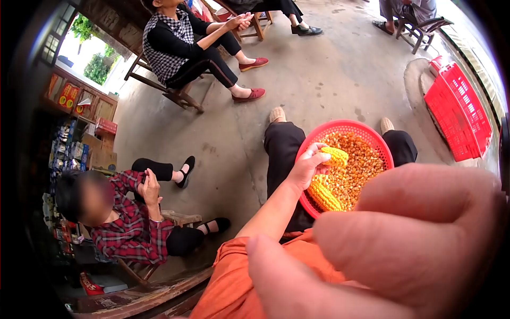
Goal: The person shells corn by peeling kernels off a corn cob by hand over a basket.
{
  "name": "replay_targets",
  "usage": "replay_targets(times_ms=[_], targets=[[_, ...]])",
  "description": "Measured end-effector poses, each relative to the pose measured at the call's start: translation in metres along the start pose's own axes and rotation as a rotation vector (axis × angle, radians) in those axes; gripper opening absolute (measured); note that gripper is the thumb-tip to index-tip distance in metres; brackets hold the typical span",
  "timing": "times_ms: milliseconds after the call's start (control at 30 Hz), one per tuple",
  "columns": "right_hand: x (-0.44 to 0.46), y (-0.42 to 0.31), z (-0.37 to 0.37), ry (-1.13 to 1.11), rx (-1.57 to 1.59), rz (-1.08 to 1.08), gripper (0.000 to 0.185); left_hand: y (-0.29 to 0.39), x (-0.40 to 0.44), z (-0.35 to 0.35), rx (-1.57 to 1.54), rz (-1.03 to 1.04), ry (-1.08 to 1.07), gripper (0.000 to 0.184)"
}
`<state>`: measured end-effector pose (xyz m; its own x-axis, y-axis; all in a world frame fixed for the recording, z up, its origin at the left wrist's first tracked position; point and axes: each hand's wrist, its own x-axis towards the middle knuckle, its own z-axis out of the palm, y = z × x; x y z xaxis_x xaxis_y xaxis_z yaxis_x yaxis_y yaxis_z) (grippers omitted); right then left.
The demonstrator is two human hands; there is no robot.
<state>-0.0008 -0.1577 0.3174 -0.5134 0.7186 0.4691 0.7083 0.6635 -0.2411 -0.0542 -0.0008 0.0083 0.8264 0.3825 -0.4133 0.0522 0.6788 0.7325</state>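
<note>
My left hand (311, 166) is closed on a yellow corn cob (336, 157) above a round red basket (383, 144). Loose corn kernels (366, 159) fill much of this basket, which rests on my lap between my knees. A second yellow cob (324, 195) lies on the kernels just below my left hand. Very near the camera, my right hand (366, 255) looms large at the lower right, blurred, with thumb and curled fingers apart and nothing visible between them. It hides the lower right edge of the basket.
A person in a plaid shirt (133, 228) sits at the left, near shelves of goods (69, 154). Another in a checked top (170, 42) sits at the upper left. More seated people are partly visible at the top. A red crate (459, 111) stands at the right.
</note>
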Motion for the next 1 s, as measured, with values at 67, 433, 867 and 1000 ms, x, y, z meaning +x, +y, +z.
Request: replay_targets(times_ms=[67, 433, 867, 1000], targets=[[0.004, -0.001, -0.001, -0.005, 0.007, 0.002, 0.042, -0.007, 0.008, -0.009, -0.004, 0.008, -0.037, 0.036], [-0.01, 0.005, -0.011, 0.107, 0.16, 0.005, 0.044, -0.002, 0.004, -0.007, -0.02, 0.005, -0.128, 0.035], [-0.175, 0.123, 0.187, 0.331, 0.614, 1.022, 0.074, 0.004, -0.004, 0.0, -0.04, 0.051, -0.141, 0.035], [-0.184, 0.133, 0.206, 0.422, 0.759, 0.992, 0.061, 0.004, -0.003, 0.011, 0.028, 0.022, -0.159, 0.039]])
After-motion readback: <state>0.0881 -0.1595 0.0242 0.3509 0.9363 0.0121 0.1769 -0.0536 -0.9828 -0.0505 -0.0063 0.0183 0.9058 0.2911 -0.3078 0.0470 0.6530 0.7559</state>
